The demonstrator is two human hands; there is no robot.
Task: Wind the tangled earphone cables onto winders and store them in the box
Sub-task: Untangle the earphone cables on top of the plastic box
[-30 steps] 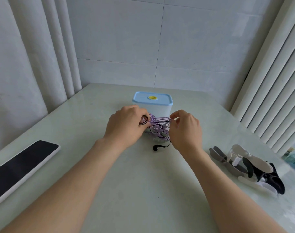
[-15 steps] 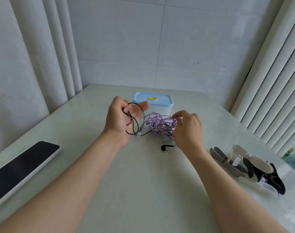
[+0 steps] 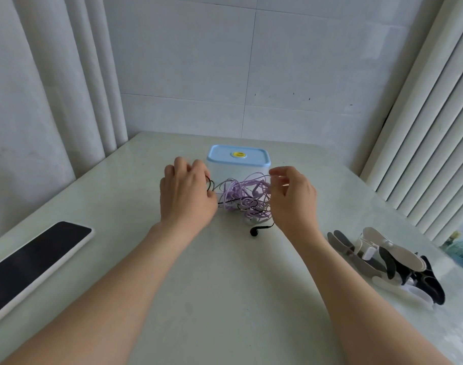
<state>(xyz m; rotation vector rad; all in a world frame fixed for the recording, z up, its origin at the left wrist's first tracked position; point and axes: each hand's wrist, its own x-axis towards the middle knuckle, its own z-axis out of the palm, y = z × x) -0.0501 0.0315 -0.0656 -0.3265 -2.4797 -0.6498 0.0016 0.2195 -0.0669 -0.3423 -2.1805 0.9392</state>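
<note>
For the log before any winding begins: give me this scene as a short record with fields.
left hand: holds loops of the black cable
right hand: at the purple cable tangle, grip unclear
box: behind the tangle, blue lid on
black earbud: lies on the table
winders: piled at right, untouched
phone: at left, screen dark

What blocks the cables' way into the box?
The blue lid sits on the box, covering its opening. The box stands just behind the cables, with nothing else visible between them.
</note>
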